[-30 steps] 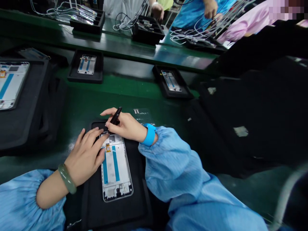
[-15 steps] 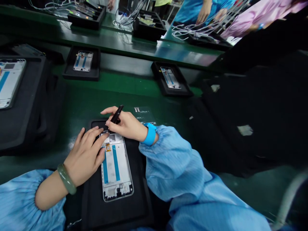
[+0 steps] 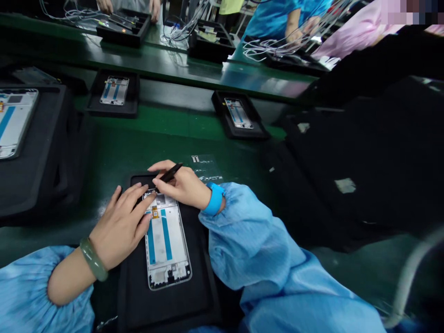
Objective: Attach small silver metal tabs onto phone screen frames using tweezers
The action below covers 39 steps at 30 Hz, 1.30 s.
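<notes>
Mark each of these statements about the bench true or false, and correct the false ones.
1. The right hand pinches a slim black tool. True.
2. The left hand wears a blue wrist strap. False: it wears a green bangle; the blue wrist strap is on the right wrist.
3. The left fingertips touch the upper end of the white phone frame. True.
4. The white phone frame lies directly on the green bench. False: it lies on a black mat.
5. A black tray ahead holds a second phone frame. True.
</notes>
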Tool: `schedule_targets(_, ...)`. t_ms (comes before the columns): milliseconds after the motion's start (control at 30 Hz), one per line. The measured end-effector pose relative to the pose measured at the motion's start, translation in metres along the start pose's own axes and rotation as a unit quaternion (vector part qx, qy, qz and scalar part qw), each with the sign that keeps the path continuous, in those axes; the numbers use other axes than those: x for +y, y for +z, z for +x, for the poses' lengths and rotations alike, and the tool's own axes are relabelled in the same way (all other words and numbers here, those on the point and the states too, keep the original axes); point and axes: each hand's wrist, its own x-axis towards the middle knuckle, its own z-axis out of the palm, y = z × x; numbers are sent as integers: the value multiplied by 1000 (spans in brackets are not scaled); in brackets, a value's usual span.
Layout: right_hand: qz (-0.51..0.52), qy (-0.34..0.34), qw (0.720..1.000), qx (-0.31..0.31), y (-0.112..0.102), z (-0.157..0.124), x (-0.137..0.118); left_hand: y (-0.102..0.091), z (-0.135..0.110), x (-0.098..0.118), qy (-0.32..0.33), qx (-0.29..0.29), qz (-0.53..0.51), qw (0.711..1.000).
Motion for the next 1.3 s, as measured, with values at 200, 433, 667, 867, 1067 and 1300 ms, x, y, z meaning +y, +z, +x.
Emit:
schedule_targets(200, 77, 32, 996, 28, 4, -7, 14, 0, -1, 0, -2, -8, -4, 1000)
schedule_targets(433, 54, 8, 998, 26, 5, -8, 8, -1, -1, 0, -9, -7, -17, 1000)
schedule_targets(667, 44, 6, 997, 55, 6, -7, 10, 1, -2, -1, -1, 2, -5, 1000)
schedule_targets(867, 34, 3, 998, 50, 6, -7, 10, 1, -2, -1, -2, -4, -4, 1000)
schedule_targets(1067, 35, -14, 999, 35, 7, -6, 8, 1, -2, -1, -5, -7, 1, 1000)
schedule_targets(1300, 7, -57, 998, 37, 9, -5, 5, 3, -2, -3, -9, -14, -9, 1000)
